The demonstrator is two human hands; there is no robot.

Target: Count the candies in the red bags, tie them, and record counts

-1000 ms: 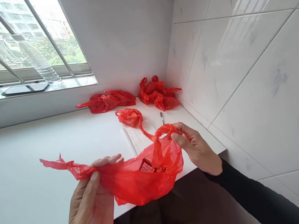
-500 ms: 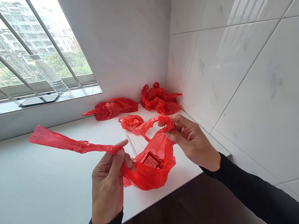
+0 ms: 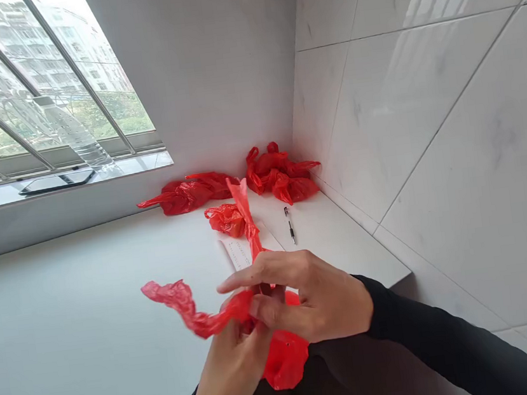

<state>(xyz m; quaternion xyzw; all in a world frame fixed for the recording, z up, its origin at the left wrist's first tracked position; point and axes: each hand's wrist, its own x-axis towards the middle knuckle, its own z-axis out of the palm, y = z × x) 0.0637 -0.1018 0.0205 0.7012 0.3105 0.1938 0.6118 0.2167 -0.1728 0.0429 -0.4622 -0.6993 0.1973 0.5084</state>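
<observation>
Both my hands meet over the near edge of the white counter on a red plastic bag. My right hand lies across the top, fingers pinched on the bag's crossed handles. My left hand comes up from below, closed on the bag's neck. One handle sticks out to the left, the other stands up behind my fingers. The bag's body hangs below my hands; what is inside is hidden.
Three more red bags lie at the back near the corner: one, another and a small one. A sheet of paper and a pen lie on the counter. A water bottle and a dark phone are on the windowsill. Tiled wall at right.
My hands have come together from apart. The two handles, held wide a second ago, are now crossed at the bag's neck, and the bag has dropped lower off the counter edge.
</observation>
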